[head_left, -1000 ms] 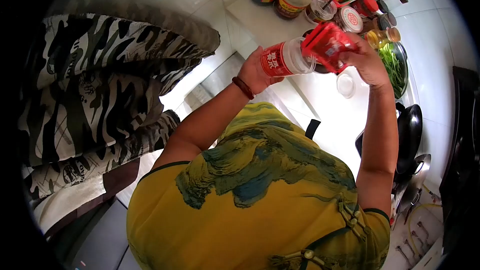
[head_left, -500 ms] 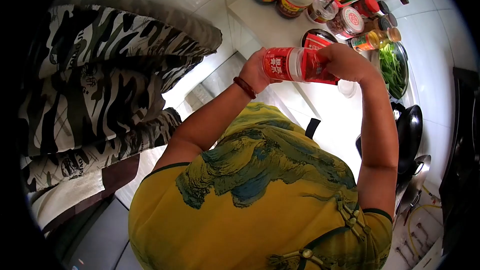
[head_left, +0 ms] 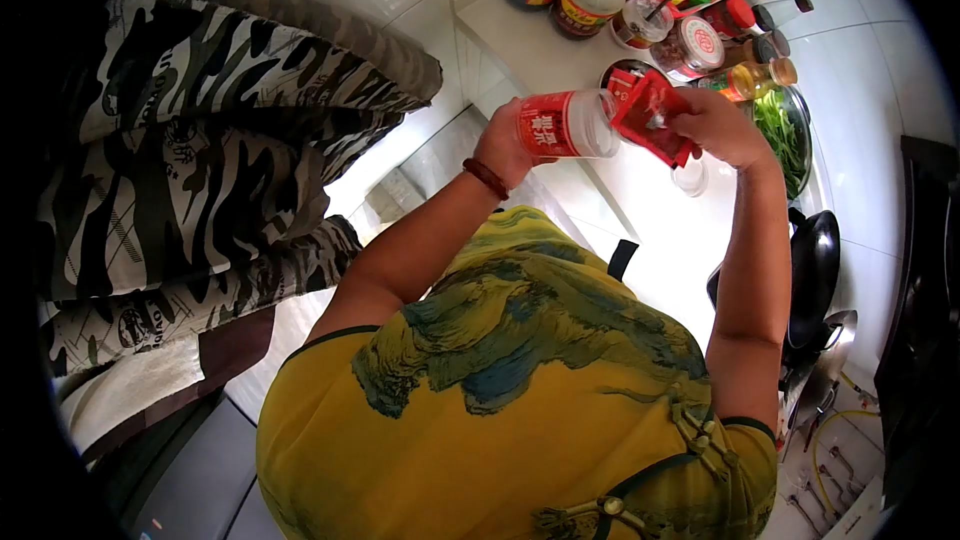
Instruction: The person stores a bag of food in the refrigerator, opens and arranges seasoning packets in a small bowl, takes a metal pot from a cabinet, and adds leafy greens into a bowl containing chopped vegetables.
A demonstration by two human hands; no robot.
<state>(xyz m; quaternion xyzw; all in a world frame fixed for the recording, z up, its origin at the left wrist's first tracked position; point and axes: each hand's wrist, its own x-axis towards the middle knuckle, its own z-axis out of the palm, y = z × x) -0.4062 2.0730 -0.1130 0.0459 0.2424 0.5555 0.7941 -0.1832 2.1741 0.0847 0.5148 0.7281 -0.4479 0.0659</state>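
Observation:
My left hand is wrapped round a clear plastic jar with a red label, tilted on its side with its open mouth to the right. Just beyond that mouth, my right hand pinches a red packet. The packet's left edge is close to the jar's rim; whether they touch is unclear. A round clear lid lies on the white counter below the packet. Behind the packet, a dark round dish is partly hidden.
Bottles, jars and seasoning packets crowd the back of the counter. Green vegetables sit in a bowl at the right, above a black pan. Camouflage-patterned fabric hangs at the left.
The red packet went in against the jar's mouth and has since drawn back to the right with my right hand. My left hand still holds the jar in nearly the same place.

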